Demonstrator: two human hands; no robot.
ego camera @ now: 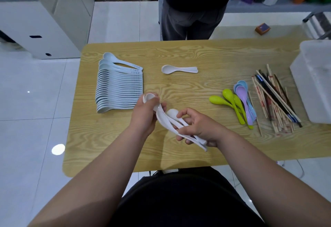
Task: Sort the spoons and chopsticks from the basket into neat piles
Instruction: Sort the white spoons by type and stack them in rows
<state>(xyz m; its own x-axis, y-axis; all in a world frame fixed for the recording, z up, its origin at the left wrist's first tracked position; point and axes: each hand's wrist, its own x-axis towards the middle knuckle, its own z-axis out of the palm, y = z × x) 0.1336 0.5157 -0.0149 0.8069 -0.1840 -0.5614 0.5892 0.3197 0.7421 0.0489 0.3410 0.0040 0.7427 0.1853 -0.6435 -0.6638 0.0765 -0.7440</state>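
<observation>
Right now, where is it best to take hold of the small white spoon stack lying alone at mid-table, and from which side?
The white spoon stack lies flat, bowls nested on the left, handles pointing right and overlapping. So probably pinch the handles across their narrow width from above, coming from the right; one pinch there likely lifts all together.

Both bare forearms are reaching forward and converging.
The left grip [144,114] is curling round the bowl ends of white spoons [172,113]; the right grip [198,128] is pinching their handles, fingers bent.
</observation>
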